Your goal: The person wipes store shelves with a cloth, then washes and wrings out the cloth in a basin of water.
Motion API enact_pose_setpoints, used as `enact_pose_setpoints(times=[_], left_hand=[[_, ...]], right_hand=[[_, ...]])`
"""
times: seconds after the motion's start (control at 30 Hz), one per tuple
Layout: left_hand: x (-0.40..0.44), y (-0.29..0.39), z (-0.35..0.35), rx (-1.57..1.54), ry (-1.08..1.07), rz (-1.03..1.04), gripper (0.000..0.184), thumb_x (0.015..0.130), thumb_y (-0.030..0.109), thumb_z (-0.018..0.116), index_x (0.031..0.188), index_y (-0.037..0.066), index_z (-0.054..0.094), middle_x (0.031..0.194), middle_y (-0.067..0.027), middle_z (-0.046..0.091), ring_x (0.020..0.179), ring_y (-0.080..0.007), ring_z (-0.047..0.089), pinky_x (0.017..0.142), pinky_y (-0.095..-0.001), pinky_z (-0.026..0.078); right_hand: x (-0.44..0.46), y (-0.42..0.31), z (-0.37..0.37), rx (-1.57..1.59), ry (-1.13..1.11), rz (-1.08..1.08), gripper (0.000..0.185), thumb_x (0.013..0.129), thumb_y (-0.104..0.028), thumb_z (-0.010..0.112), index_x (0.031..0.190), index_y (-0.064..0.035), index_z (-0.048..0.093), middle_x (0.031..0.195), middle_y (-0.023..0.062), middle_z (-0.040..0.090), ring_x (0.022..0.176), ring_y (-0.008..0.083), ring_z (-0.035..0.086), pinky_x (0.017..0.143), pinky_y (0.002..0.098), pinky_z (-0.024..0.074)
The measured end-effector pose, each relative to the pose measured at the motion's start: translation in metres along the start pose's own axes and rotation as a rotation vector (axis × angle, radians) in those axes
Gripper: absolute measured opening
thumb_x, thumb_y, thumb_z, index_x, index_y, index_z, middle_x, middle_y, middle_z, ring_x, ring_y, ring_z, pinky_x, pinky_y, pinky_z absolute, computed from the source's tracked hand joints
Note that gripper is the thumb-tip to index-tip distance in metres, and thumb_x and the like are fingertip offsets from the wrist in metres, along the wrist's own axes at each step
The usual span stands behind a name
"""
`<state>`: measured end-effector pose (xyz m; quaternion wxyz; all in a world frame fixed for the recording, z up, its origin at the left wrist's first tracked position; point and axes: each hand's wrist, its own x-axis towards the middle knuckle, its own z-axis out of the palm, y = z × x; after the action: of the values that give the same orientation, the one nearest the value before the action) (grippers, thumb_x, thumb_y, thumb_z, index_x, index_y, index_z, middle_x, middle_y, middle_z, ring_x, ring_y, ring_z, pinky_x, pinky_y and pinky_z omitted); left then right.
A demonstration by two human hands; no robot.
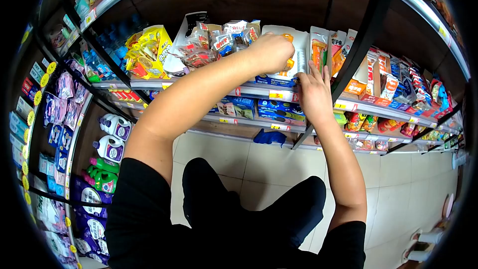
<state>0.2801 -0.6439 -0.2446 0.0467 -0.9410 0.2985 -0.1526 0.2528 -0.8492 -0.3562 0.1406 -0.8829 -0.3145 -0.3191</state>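
My left hand (273,53) is closed on an orange packet (289,66), whose ends show beyond the fingers, over a white display box (272,31) on the shelf. To its right, my right hand (315,93) has its fingers spread at the front of the box and the neighbouring box. That neighbouring box holds an orange-wrapped snack (318,50) standing upright. Beside the left wrist lie small snack packets (223,44) in an open carton.
Yellow snack bags (148,52) stand left on the shelf (259,89). A black upright post (359,40) rises right of my right hand. Below are lower shelves and a blue item (269,137) near the floor. White jugs (110,148) stand at left. Part of a person's feet (417,256) shows lower right.
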Motion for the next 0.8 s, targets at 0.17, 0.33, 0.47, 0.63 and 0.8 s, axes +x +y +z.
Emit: enact_pose_setpoints(times=[0.17, 0.33, 0.47, 0.63, 0.8], left_hand=[[0.003, -0.005, 0.01, 0.024, -0.051, -0.032, 0.017, 0.082, 0.018, 0.083, 0.094, 0.008, 0.086, 0.094, -0.0166, 0.081, 0.094, -0.033, 0.078, 0.09, -0.048, 0.059], [0.003, -0.008, 0.003, -0.06, -0.085, -0.058, 0.022, 0.084, 0.021, 0.081, 0.1, 0.006, 0.085, 0.097, -0.0189, 0.08, 0.097, -0.0354, 0.078, 0.092, -0.048, 0.06], [0.017, -0.025, -0.009, -0.242, -0.075, -0.076, 0.03, 0.089, 0.027, 0.079, 0.108, 0.005, 0.083, 0.102, -0.0205, 0.08, 0.101, -0.0367, 0.078, 0.094, -0.0481, 0.06], [0.058, -0.057, 0.011, -0.118, 0.105, -0.219, 0.031, 0.092, 0.025, 0.076, 0.116, 0.007, 0.081, 0.113, -0.0179, 0.079, 0.109, -0.0365, 0.075, 0.097, -0.0475, 0.059], [0.084, -0.056, 0.026, 0.155, -0.152, -0.213, 0.034, 0.089, 0.021, 0.079, 0.122, 0.012, 0.079, 0.122, -0.0152, 0.078, 0.119, -0.0338, 0.072, 0.107, -0.0472, 0.054]], right_hand=[[0.001, 0.001, -0.001, -0.006, -0.008, -0.007, 0.022, 0.09, -0.002, 0.065, 0.111, -0.004, 0.068, 0.108, 0.0162, 0.076, 0.149, 0.0363, 0.052, 0.131, 0.061, 0.0248], [0.001, 0.002, 0.001, -0.004, -0.006, -0.011, 0.022, 0.087, -0.002, 0.067, 0.109, -0.0036, 0.068, 0.108, 0.0177, 0.076, 0.149, 0.0373, 0.052, 0.131, 0.0604, 0.0253], [0.004, 0.0, 0.0, -0.03, -0.014, -0.013, 0.026, 0.085, -0.004, 0.07, 0.11, -0.0035, 0.068, 0.108, 0.0177, 0.076, 0.149, 0.0376, 0.052, 0.131, 0.0606, 0.0257], [0.006, 0.001, -0.003, 0.016, -0.019, 0.002, 0.021, 0.083, -0.007, 0.075, 0.104, -0.0057, 0.072, 0.107, 0.0162, 0.076, 0.147, 0.036, 0.053, 0.131, 0.0614, 0.0257], [0.013, 0.002, -0.01, -0.045, -0.105, 0.021, 0.016, 0.085, -0.011, 0.075, 0.101, -0.0087, 0.076, 0.102, 0.0111, 0.077, 0.143, 0.0335, 0.056, 0.128, 0.069, 0.0249]])
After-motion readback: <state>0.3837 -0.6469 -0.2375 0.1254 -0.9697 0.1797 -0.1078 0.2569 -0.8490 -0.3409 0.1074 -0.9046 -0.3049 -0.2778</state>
